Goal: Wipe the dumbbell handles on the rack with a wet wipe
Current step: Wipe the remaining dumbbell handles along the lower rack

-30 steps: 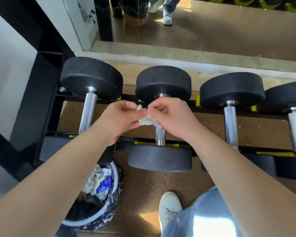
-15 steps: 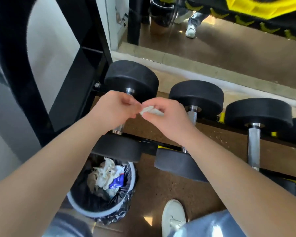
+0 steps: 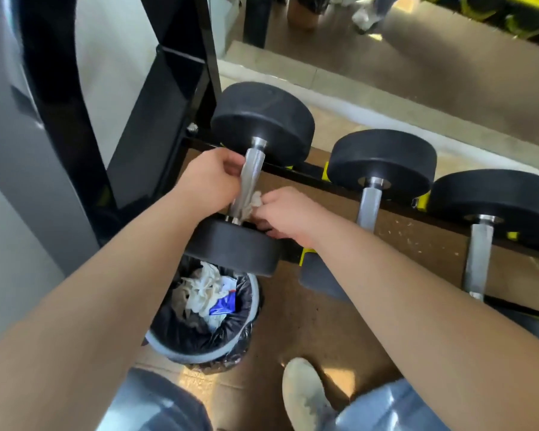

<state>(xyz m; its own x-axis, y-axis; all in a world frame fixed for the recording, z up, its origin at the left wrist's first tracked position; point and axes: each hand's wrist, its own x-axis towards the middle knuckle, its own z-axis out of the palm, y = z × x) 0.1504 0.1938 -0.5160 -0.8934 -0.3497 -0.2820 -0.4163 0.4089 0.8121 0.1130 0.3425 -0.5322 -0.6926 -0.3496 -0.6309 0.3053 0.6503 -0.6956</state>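
A brown gym floor (image 3: 308, 321) runs under the black dumbbell rack (image 3: 296, 174), with a mirror behind it. We see the leftmost dumbbell (image 3: 262, 122) lying across the rack's rails, its steel handle (image 3: 252, 172) bare at the top. The right hand (image 3: 285, 213) pinches a crumpled white wet wipe (image 3: 253, 203) against the lower end of that handle, just above the near weight. The left hand (image 3: 210, 181) sits curled against the handle's left side, fingertips hidden behind the bar, so we cannot tell whether it grips. A lined bin (image 3: 249, 318) holding used wipes stands below.
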